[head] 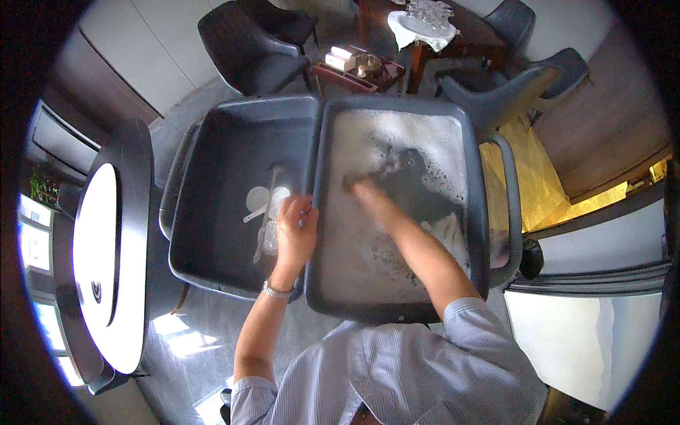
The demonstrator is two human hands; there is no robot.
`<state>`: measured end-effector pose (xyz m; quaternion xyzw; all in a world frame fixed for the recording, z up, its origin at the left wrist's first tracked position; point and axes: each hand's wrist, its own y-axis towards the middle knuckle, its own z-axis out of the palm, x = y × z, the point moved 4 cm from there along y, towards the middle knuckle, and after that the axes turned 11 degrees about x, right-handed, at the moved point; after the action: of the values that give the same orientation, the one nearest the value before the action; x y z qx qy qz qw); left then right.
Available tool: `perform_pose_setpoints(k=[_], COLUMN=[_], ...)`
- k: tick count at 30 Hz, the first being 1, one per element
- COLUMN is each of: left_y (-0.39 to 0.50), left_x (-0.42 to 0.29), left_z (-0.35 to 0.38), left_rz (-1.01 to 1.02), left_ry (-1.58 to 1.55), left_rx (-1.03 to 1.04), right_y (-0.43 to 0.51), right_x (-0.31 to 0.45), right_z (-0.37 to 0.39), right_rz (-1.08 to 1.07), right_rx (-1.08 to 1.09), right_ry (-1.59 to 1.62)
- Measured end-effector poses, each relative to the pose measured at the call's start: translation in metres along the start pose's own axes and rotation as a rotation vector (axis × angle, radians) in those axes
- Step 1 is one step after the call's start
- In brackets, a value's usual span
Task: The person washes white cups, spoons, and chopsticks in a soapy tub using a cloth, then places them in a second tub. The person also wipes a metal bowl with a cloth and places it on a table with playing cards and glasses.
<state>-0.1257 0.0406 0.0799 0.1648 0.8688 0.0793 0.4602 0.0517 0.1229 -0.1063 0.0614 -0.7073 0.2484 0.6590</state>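
Note:
Two black plastic tubs sit side by side before me. My left hand (296, 227), with a bracelet or watch at the wrist, is by the inner rim of the left tub (223, 154), fingers curled; whether it holds anything is unclear. Beside it in that tub lie a round white dish (257, 198), small pale dishes (270, 237), a white spoon (256, 215) and a long thin utensil (260, 245). My right hand (366, 190) reaches into cloudy, foamy water (345, 244) in the right tub (476, 212). Its fingers are blurred and under the surface, so their grip is hidden.
Curved handles (512, 212) flank the tubs. Beyond them stand a reddish tray (385, 79) with a tissue box (340, 58), dark chairs (255, 58) and a wooden table (478, 40) bearing stacked glassware (429, 13). A round table (95, 255) is on the left.

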Motion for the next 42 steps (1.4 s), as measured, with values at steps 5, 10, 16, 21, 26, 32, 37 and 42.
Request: perform_pose_setpoints(k=[5, 10, 16, 21, 26, 32, 37, 42], left_y=[-0.01, -0.009, 0.008, 0.009, 0.011, 0.008, 0.005, -0.005], left_x=[0.001, 0.019, 0.012, 0.054, 0.082, 0.006, 0.0, -0.005], left_z=[0.017, 0.057, 0.107, 0.174, 0.187, 0.185, 0.17, 0.18], left_rz=[-0.044, -0.124, -0.348, -0.656, -0.425, -0.621, -0.532, -0.612], left_ry=[-0.13, -0.242, -0.314, -0.594, 0.061, -0.852, -0.666, -0.739], left_rx=[0.103, 0.227, 0.596, 0.492, -0.172, 0.518, 0.555, 0.658], right_y=[-0.031, -0.072, -0.108, -0.141, -0.159, -0.16, -0.234, -0.226], right_x=[0.035, 0.051, 0.042, 0.052, 0.057, 0.021, 0.078, 0.032], right_z=[-0.008, -0.012, -0.017, -0.013, -0.025, -0.003, -0.019, -0.07], right_rz=[0.159, 0.108, 0.018, 0.158, -0.19, -0.108, -0.023, 0.458], right_rx=[0.112, 0.083, 0.022, -0.304, -0.556, -0.283, -0.559, -0.468], right_ry=[0.454, 0.545, 0.554, -0.126, -0.53, -0.489, -1.45, -0.967])
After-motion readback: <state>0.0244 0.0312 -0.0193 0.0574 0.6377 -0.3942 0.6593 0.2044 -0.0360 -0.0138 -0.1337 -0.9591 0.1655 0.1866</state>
